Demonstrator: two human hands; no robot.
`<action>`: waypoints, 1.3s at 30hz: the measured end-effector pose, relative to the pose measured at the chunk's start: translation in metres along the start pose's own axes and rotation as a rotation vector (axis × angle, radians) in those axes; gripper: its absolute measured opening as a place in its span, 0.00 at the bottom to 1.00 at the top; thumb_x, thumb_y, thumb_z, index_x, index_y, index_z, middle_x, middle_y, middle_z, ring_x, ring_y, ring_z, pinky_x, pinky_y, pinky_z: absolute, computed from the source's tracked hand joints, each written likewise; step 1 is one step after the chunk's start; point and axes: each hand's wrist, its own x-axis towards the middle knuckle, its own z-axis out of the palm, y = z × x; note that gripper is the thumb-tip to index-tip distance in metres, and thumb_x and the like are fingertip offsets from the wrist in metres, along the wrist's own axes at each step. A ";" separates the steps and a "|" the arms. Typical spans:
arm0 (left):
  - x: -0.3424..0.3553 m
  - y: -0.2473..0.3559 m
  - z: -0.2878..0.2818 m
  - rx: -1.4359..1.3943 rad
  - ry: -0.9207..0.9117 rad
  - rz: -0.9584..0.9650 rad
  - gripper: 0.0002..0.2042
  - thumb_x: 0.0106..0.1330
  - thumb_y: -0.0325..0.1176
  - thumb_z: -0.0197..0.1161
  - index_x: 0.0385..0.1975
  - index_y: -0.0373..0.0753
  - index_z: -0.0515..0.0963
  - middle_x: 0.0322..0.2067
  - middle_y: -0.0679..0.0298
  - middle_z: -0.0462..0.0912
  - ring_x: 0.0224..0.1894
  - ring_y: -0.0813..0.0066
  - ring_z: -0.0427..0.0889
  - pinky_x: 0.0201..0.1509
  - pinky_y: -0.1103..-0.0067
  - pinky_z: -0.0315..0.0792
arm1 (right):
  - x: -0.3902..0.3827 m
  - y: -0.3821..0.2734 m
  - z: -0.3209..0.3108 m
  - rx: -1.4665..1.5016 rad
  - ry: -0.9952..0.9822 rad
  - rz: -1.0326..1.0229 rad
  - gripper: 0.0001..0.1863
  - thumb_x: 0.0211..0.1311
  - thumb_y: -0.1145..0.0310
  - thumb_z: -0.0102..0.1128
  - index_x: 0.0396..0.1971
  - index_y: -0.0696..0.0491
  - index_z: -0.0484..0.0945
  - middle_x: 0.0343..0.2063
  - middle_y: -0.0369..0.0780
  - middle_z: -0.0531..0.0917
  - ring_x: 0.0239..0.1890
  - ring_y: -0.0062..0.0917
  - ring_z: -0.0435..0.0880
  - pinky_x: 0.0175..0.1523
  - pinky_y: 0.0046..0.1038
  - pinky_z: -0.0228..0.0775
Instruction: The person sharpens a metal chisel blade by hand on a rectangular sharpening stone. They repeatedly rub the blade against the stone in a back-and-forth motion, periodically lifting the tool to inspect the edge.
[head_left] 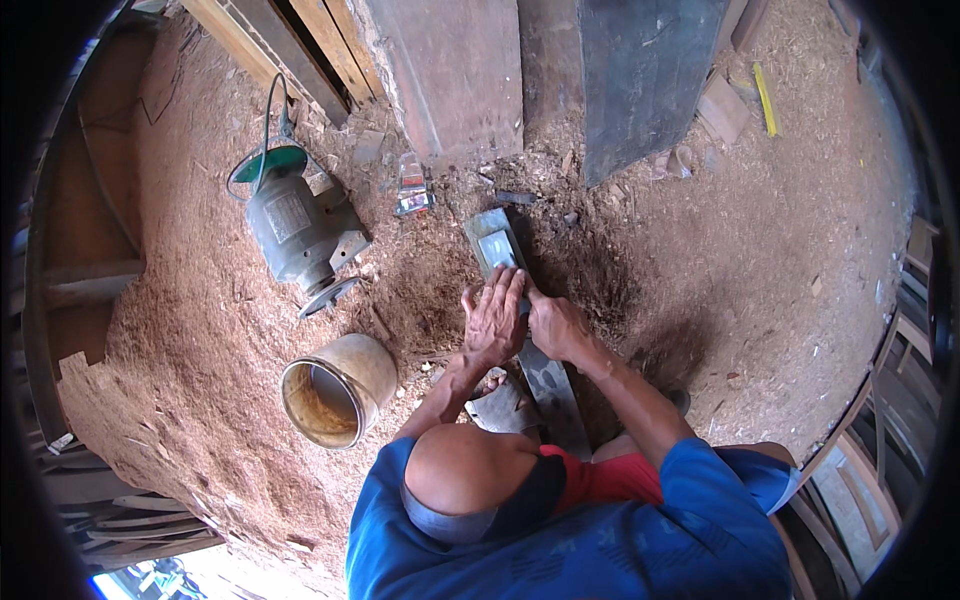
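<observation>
A grey sharpening stone (495, 248) lies on the far end of a long narrow board (552, 385), which slants away in front of me. My left hand (495, 322) bears down over the near part of the stone, its fingers stretched forward and pressed together. Right beside it, my right hand (560, 327) is closed, knuckles up, with its fingertips meeting the left ones. A small bluish-grey edge shows between the hands; what they grip is mostly covered, and I cannot make out its kind.
Left of the board stands a whitish bucket (375, 365) with cloudy liquid. Farther left lies a grey electric motor (290, 220) with discs on its ends. Wide planks (455, 80) stand at the back. A small packet (412, 185) and a yellow strip (765, 100) rest on the shavings-strewn ground.
</observation>
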 end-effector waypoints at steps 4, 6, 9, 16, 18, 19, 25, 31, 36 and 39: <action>-0.013 0.010 0.007 -0.028 -0.008 -0.043 0.37 0.58 0.33 0.63 0.72 0.38 0.63 0.71 0.54 0.68 0.77 0.60 0.61 0.71 0.46 0.51 | -0.012 0.010 0.016 0.020 -0.004 0.032 0.34 0.67 0.67 0.52 0.73 0.58 0.59 0.37 0.60 0.86 0.41 0.56 0.87 0.49 0.50 0.80; -0.019 0.013 0.009 -0.044 -0.017 -0.057 0.37 0.58 0.34 0.63 0.72 0.38 0.63 0.70 0.54 0.67 0.76 0.59 0.61 0.70 0.46 0.52 | -0.019 0.013 0.021 0.034 -0.018 0.021 0.35 0.67 0.67 0.51 0.73 0.58 0.58 0.37 0.60 0.86 0.42 0.56 0.87 0.50 0.51 0.79; -0.031 0.016 0.004 -0.052 -0.039 -0.092 0.36 0.59 0.34 0.63 0.71 0.39 0.63 0.71 0.55 0.67 0.76 0.60 0.61 0.69 0.46 0.52 | -0.025 -0.002 0.011 0.075 -0.074 0.035 0.33 0.67 0.69 0.50 0.71 0.62 0.61 0.39 0.63 0.84 0.44 0.58 0.85 0.52 0.52 0.78; -0.046 0.021 0.003 -0.065 -0.035 -0.082 0.37 0.58 0.37 0.66 0.71 0.41 0.63 0.69 0.56 0.69 0.74 0.59 0.64 0.68 0.46 0.53 | -0.032 0.004 0.011 0.050 -0.228 0.058 0.29 0.69 0.68 0.49 0.68 0.63 0.66 0.40 0.65 0.83 0.46 0.59 0.84 0.52 0.53 0.76; -0.047 0.015 0.003 -0.153 -0.037 -0.039 0.39 0.57 0.37 0.68 0.71 0.41 0.63 0.68 0.56 0.70 0.72 0.58 0.66 0.68 0.47 0.54 | -0.041 0.013 0.009 0.084 -0.118 -0.014 0.29 0.70 0.66 0.50 0.68 0.61 0.65 0.39 0.64 0.84 0.45 0.59 0.84 0.52 0.54 0.76; -0.055 0.015 -0.018 -0.198 0.011 -0.138 0.40 0.56 0.38 0.71 0.71 0.41 0.64 0.65 0.55 0.73 0.70 0.55 0.69 0.68 0.50 0.54 | -0.044 0.005 0.010 0.112 -0.087 -0.086 0.29 0.70 0.65 0.50 0.68 0.60 0.65 0.38 0.63 0.84 0.45 0.60 0.84 0.52 0.54 0.76; -0.044 -0.001 -0.016 -1.253 0.324 -0.620 0.32 0.68 0.32 0.71 0.69 0.32 0.63 0.50 0.54 0.79 0.46 0.67 0.82 0.52 0.68 0.80 | -0.063 -0.004 0.020 0.250 0.103 -0.163 0.28 0.73 0.60 0.51 0.69 0.52 0.63 0.43 0.58 0.85 0.43 0.58 0.85 0.49 0.53 0.77; -0.029 0.002 -0.040 -1.812 0.264 -0.619 0.16 0.73 0.31 0.66 0.57 0.33 0.75 0.33 0.66 0.82 0.33 0.76 0.83 0.42 0.70 0.82 | -0.069 -0.011 0.022 0.362 0.280 -0.320 0.22 0.72 0.65 0.51 0.61 0.60 0.69 0.45 0.54 0.84 0.44 0.53 0.86 0.48 0.47 0.78; -0.030 0.002 -0.044 -1.983 0.229 -0.617 0.18 0.76 0.43 0.62 0.53 0.35 0.79 0.34 0.64 0.85 0.35 0.69 0.85 0.45 0.63 0.81 | -0.073 -0.010 0.023 0.400 0.329 -0.349 0.21 0.72 0.66 0.51 0.58 0.64 0.69 0.43 0.58 0.83 0.44 0.55 0.84 0.49 0.47 0.77; -0.031 0.000 -0.036 -2.024 0.250 -0.633 0.22 0.76 0.50 0.59 0.53 0.36 0.80 0.38 0.62 0.86 0.40 0.65 0.86 0.49 0.61 0.81 | -0.074 -0.004 0.031 0.473 0.344 -0.366 0.18 0.75 0.65 0.49 0.55 0.62 0.71 0.35 0.50 0.84 0.33 0.41 0.86 0.41 0.40 0.78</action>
